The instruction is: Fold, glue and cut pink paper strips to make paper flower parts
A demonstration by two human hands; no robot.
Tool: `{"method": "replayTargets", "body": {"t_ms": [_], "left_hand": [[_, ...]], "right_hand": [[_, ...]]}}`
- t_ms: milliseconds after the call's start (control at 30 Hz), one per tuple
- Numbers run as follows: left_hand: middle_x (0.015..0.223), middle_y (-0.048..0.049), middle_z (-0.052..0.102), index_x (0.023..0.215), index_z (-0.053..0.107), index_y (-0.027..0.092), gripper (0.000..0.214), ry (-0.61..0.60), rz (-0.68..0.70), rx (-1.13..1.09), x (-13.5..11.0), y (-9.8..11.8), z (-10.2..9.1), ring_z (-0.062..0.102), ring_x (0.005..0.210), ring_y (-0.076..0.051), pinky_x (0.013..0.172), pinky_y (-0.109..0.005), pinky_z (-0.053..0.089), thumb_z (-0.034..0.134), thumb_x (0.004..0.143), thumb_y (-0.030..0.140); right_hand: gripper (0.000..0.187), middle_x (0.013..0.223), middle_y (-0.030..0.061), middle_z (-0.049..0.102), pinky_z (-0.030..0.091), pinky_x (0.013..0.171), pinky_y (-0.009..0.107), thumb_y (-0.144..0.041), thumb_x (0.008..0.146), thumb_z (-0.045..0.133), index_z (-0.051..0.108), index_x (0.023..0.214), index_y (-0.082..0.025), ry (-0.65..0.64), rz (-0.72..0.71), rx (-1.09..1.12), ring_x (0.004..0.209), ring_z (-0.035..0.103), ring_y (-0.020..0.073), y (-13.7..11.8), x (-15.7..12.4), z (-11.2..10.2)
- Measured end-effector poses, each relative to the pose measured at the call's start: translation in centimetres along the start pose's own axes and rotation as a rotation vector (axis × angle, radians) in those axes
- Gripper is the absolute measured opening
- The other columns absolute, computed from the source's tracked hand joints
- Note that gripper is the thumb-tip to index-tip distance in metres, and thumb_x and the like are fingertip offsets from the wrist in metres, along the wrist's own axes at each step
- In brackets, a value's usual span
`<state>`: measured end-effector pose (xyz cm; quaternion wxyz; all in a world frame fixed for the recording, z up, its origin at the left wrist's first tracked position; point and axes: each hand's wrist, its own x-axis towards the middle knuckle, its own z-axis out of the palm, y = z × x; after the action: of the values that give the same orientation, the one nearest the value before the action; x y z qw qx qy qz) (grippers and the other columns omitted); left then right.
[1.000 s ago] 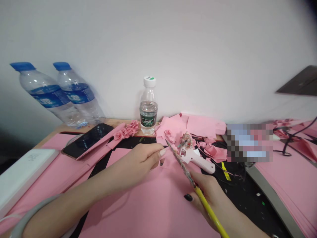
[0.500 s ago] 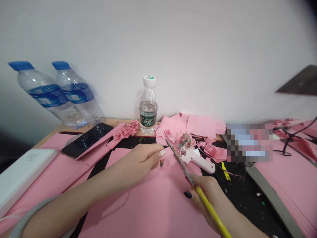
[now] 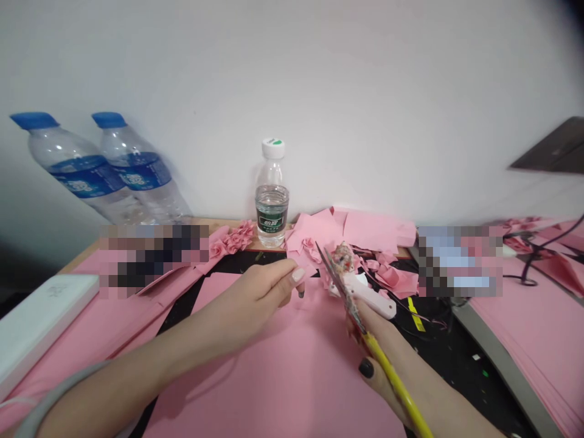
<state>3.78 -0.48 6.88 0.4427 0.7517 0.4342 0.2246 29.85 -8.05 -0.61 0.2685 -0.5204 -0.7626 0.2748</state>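
Head view: right hand (image 3: 381,347) fingers (image 3: 370,325) clenched on yellow-handled crusted metal tool (image 3: 392,380); left hand (image 3: 262,292) fingers (image 3: 285,280) released over matte pink sheet (image 3: 274,377).

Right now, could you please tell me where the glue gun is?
In the head view, the glue gun lies right of centre, beyond the yellow-handled tool in the right hand.

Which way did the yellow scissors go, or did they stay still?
Yes, they moved. The scissors went right and up, so their tips are now further right of the small water bottle.
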Motion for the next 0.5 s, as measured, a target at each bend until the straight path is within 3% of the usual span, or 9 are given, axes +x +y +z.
{"method": "replayTargets", "body": {"t_ms": [100,233,367,500], "left_hand": [[0.065,0.0063,0.042,0.069,0.04,0.021,0.033,-0.007,-0.027,0.022,-0.2,0.4,0.1,0.035,0.059,-0.012,0.056,-0.027,0.027,0.035,0.101,0.029],[0.063,0.0066,0.042,0.069,0.043,0.021,0.034,-0.039,-0.047,0.0,-0.6,1.0,0.3,0.035,0.058,-0.012,0.054,-0.027,0.027,0.035,0.1,0.031],[0.061,0.0067,0.042,0.07,0.045,0.021,0.031,-0.071,-0.05,-0.046,-0.9,1.2,0.5,0.037,0.056,-0.011,0.052,-0.026,0.028,0.036,0.099,0.028],[0.058,0.0071,0.039,0.069,0.042,0.021,0.03,-0.082,-0.069,-0.073,-0.9,1.0,0.5,0.034,0.053,-0.011,0.048,-0.026,0.026,0.035,0.098,0.023]], "right_hand": [[0.033,0.126,0.0098,0.06,0.055,0.085,0.04,-0.039,0.095,0.056,0.059,0.123,-0.023,-0.023,-0.016,0.018,0.103,0.062,0.0223,-0.8,-0.6,-0.6],[0.047,0.121,0.0106,0.063,0.058,0.08,0.034,-0.053,0.092,0.052,0.053,0.132,-0.029,-0.029,-0.02,0.033,0.102,0.064,0.027,-1.4,-1.1,-0.7],[0.057,0.113,0.0111,0.066,0.057,0.082,0.036,-0.059,0.091,0.047,0.048,0.138,-0.027,-0.028,-0.014,0.051,0.099,0.065,0.0287,-1.9,-0.8,-0.5],[0.059,0.1,0.011,0.069,0.057,0.075,0.037,-0.061,0.088,0.051,0.054,0.135,-0.025,-0.023,0.065,0.099,0.09,0.066,0.0299,-3.4,-0.1,-0.9]]}}
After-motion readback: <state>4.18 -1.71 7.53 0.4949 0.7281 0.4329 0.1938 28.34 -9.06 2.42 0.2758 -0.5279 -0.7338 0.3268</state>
